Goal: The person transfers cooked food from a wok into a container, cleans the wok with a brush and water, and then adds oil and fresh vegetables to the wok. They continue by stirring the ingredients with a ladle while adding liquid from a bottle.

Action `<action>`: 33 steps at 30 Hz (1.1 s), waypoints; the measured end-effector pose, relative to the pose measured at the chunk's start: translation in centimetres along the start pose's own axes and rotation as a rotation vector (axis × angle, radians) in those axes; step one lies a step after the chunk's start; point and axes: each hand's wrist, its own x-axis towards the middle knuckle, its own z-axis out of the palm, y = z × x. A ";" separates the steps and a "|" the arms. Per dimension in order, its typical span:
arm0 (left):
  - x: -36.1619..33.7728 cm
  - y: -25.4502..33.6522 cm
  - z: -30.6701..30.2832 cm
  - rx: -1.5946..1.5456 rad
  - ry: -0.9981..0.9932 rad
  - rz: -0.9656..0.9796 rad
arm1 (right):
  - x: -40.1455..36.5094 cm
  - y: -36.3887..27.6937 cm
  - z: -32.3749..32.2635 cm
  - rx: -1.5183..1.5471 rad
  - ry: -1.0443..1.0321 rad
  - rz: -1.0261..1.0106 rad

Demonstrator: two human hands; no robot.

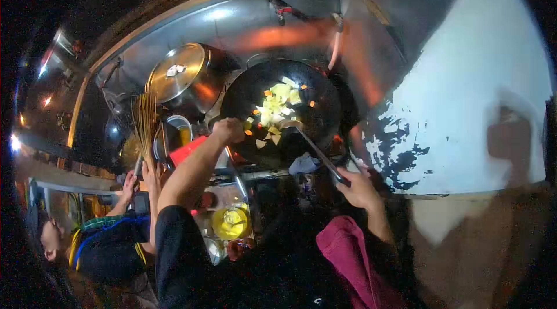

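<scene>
A dark wok [249,86] stands in front of me with chopped pale and yellow-green vegetables [281,99] and orange pieces inside. My left hand [228,131] is closed in a fist at the wok's near left edge, apparently gripping its handle, which the fingers mostly hide. In my right hand [361,188] is a long-handled metal wok spatula [318,152]. Its head lies among the vegetables on the wok's near right side and is only partly visible. A bluish-grey cloth [304,164] lies just below the wok's front.
A large lidded metal pot [178,72] stands left of the wok. Below my left forearm are a red object [187,150] and a yellow bowl [217,225]. To the left, a co-worker [110,245] has a hand by a bundle of thin sticks [145,120]. A white panel [464,106] borders the right.
</scene>
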 end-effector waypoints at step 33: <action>-1.2 4.5 -7.0 0.459 0.094 -0.181 | -8.3 3.6 -4.6 0.156 -0.062 0.057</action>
